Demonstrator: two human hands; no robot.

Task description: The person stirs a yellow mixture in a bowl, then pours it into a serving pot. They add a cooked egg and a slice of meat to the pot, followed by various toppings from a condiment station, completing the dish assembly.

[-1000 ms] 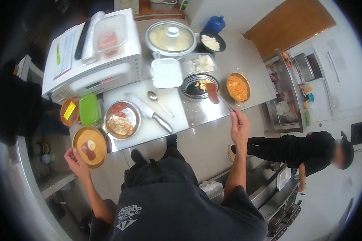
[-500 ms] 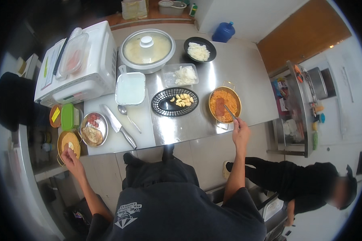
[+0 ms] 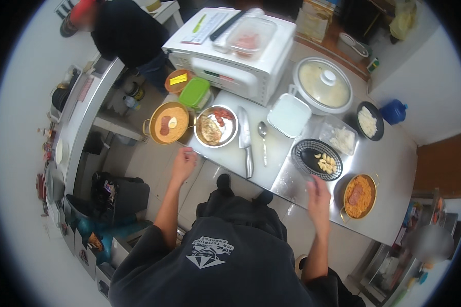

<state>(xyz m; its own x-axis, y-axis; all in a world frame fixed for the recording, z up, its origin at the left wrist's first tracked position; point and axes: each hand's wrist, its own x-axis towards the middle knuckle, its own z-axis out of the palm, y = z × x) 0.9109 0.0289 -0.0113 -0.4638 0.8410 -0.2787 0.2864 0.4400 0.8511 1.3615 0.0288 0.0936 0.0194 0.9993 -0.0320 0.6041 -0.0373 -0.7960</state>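
**Two bare hands at the counter's near edge**

While the left hand [image 3: 183, 162] hovers loosely curled and holding nothing at the edge of the steel counter [image 3: 389, 169], the gold pan [image 3: 169, 124] with a fried egg sits at its eleven o'clock and the steel bowl [image 3: 214, 128] at one o'clock — near, not touching. The right hand [image 3: 317, 197] lies flat, fingers spread, empty, between the black mesh basket [image 3: 317, 159] at twelve o'clock and the gold pan of noodles [image 3: 359, 196] at three o'clock. A knife [image 3: 246, 140] and spoon [image 3: 263, 138] lie between the hands. Behind stand a white oven [image 3: 241, 66], a green-lidded box [image 3: 195, 93] and a lidded cooker [image 3: 322, 84].
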